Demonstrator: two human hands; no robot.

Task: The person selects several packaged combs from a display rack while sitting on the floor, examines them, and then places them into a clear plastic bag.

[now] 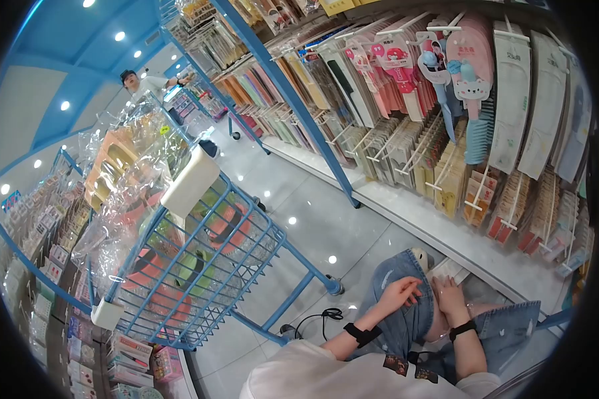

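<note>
My left hand (402, 293) rests by the knee of my blue jeans (396, 326), its fingers loosely curled and apart, with nothing visible in it. Beside it, my right hand (450, 296) reaches down between my knees, fingers spread over a pale, flat stack (454, 269) near the shelf base. Whether it grips that stack is unclear. Both wrists wear black bands.
A blue wire cart (233, 279) with plastic-wrapped goods stands on the left. Combs and packaged items hang from the rack (349, 179) on the right. A person (143, 85) in a cap stands beyond the cart. A black cable (323, 319) lies on the floor.
</note>
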